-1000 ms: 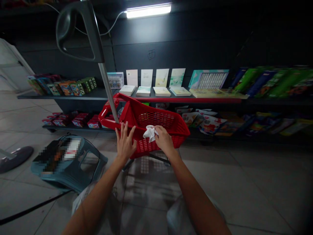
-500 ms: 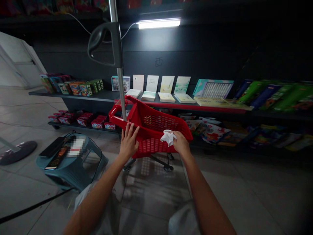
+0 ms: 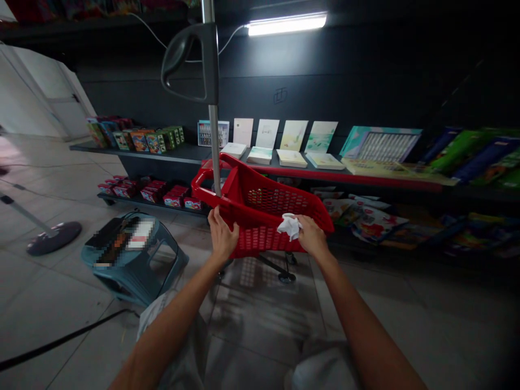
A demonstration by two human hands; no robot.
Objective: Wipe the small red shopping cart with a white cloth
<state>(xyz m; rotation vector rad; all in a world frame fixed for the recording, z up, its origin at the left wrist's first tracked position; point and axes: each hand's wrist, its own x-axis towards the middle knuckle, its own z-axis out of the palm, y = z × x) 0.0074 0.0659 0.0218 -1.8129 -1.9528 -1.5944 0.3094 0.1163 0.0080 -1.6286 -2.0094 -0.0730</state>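
A red plastic shopping cart (image 3: 268,214) with perforated sides stands in front of me on dark legs with wheels. My left hand (image 3: 223,234) is at its near rim, below the handle end, fingers bent over the edge and thumb against the outer side. In my right hand (image 3: 312,235) is a crumpled white cloth (image 3: 290,226), pinched by the fingers beside the cart's near side wall. Whether the cloth touches the wall I cannot tell. A metal pole (image 3: 214,135) with a grey loop handle (image 3: 209,65) rises at the cart's handle end.
Behind the cart runs a dark shelf (image 3: 187,153) with upright booklets (image 3: 293,135), boxes and bags. To the left stands a blue-grey stool (image 3: 134,271) with items on top. Further left is a round stand base (image 3: 54,238). A lit tube lamp (image 3: 287,24) hangs above.
My left hand has gone from spread fingers on the rim to fingers curled over it. The view has shifted, so things appear further right. The cloth stays in my right hand.
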